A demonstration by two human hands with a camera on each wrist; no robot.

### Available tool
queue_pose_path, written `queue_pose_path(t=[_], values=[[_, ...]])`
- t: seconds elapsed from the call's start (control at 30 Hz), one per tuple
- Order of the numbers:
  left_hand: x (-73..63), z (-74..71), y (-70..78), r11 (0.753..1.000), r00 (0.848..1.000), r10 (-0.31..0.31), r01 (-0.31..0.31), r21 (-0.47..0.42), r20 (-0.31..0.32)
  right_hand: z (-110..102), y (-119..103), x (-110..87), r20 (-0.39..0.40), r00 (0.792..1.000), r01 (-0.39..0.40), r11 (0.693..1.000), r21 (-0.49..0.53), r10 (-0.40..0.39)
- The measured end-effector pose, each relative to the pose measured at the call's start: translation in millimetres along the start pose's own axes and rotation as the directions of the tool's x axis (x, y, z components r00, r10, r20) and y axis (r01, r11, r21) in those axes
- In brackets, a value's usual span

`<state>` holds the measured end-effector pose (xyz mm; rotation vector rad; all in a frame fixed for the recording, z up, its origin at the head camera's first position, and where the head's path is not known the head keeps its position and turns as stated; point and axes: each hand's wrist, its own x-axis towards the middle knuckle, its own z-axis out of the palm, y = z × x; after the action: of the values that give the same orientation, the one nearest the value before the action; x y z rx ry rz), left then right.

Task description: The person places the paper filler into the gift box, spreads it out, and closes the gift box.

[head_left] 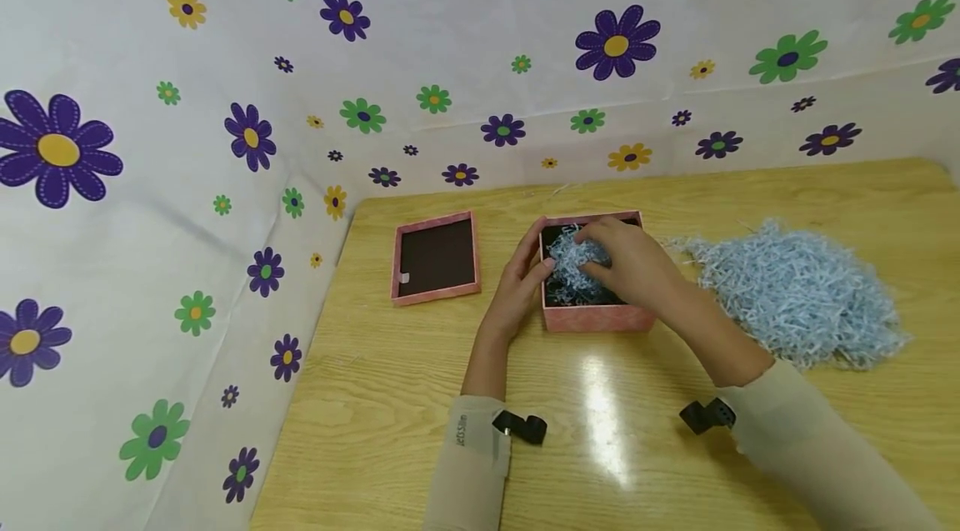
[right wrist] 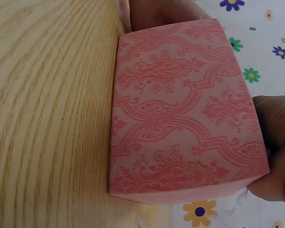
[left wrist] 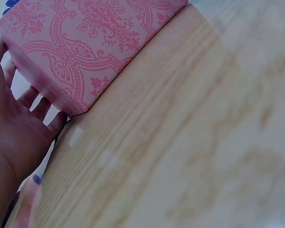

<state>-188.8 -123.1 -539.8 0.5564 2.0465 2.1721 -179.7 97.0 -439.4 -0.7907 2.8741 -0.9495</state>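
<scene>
A pink patterned box with a black inside stands on the table. At its left wall is my left hand, the thumb over the rim and the fingers along the outside. In the left wrist view those fingertips touch the box's side. My right hand reaches into the box from the right and grips light blue shredded paper with curved fingers. The right wrist view shows the box's front face, with the fingertips hidden behind the wall.
A large heap of blue shredded paper lies right of the box. The box's lid, black inside up, lies to the left. A flower-printed white sheet hangs behind and left of the wooden table.
</scene>
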Motion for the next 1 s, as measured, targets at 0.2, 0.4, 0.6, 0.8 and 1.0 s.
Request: queue_pose_path(t=[0.2, 0.4, 0.6, 0.8, 1.0], values=[[0.3, 0.7, 1.0, 1.0, 1.0, 0.01, -0.01, 0.01, 0.011, -19, 1, -12.5, -0.027, 0.999, 0.022, 0.996, 0.092, -0.02], [0.0, 2.0, 1.2, 1.0, 1.0, 0.012, -0.012, 0.029, 0.001, -48, 16, -41.9, -0.125, 0.992, -0.016, 0.99, 0.138, 0.033], [-1.3, 0.1, 1.7, 1.0, 1.0, 0.006, -0.006, 0.026, 0.002, -77, 59, -82.7, -0.21, 0.949, -0.218, 0.97, 0.105, 0.236], [-0.6, 0.4, 3.4, 1.0, 1.0, -0.001, 0.001, 0.021, -0.014, -100, 109, -123.0, -0.27, 0.874, -0.41, 0.911, 0.042, 0.405], [-0.2, 1.6, 4.2, 1.0, 1.0, -0.027, 0.027, -0.002, 0.0, -107, 152, -159.8, -0.174, 0.874, -0.46, 0.888, 0.003, 0.453]])
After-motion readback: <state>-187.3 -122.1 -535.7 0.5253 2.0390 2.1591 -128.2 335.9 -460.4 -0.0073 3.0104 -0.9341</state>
